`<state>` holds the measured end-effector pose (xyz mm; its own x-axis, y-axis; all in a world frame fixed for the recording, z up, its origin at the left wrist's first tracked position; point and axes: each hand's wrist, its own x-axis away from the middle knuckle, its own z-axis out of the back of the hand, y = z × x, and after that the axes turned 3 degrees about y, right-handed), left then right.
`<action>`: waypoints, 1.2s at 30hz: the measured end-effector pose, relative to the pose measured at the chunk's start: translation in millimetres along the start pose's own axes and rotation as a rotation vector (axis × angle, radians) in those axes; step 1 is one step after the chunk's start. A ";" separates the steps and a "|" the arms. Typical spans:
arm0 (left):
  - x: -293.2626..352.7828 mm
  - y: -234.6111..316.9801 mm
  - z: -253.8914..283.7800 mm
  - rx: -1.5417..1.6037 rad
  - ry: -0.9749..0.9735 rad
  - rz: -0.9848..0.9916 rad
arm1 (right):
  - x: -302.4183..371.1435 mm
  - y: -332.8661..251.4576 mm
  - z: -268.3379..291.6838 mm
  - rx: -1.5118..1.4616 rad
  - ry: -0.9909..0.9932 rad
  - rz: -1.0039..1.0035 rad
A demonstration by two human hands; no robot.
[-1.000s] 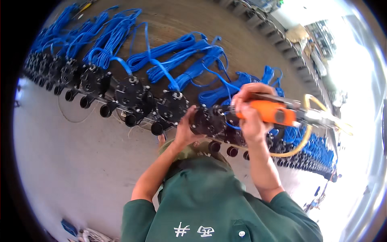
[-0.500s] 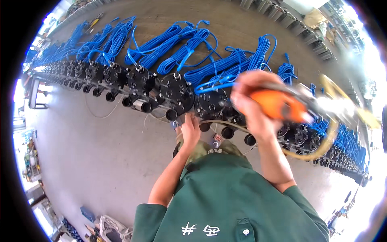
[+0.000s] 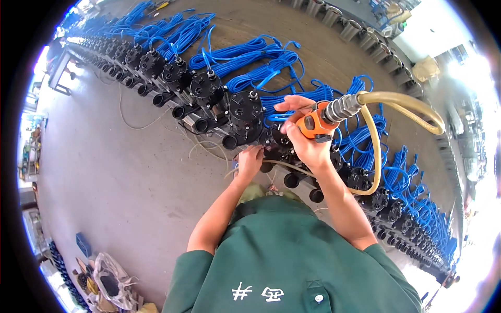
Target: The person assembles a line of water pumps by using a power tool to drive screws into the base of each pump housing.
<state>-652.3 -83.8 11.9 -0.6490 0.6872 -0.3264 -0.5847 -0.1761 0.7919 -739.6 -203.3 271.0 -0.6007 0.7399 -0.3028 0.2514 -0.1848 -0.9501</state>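
My right hand is closed around an orange air tool, its index finger stretched out to the left. A silver coupling joins the tool to a yellowish hose that loops right and back down. The tool is over the row of black motor-like units; its working end is hidden below my hand. My left hand is low at the near side of a black unit, its fingers curled in against it. What those fingertips pinch is hidden. Just left stands another black round-topped unit.
Black units run in a long diagonal row, with open round ports facing me. Bundled blue cables lie behind them. Metal cylinders line the far side. A thin pale tube trails on the grey floor; a bag sits lower left.
The view has turned, so the row slants more steeply. My right hand and the air tool, blurred and swung right before, are now steadier and farther left. My left hand stays by the units.
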 end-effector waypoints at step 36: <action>-329.8 159.2 -35.1 -0.398 -1.571 -1.030 | 23.5 -31.4 46.1 0.086 0.659 0.251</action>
<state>-548.4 -363.2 227.5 0.7930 0.5002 0.3479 -0.6083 0.6825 0.4052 -796.6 -209.9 290.3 0.0580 0.9007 -0.4306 0.2452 -0.4310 -0.8684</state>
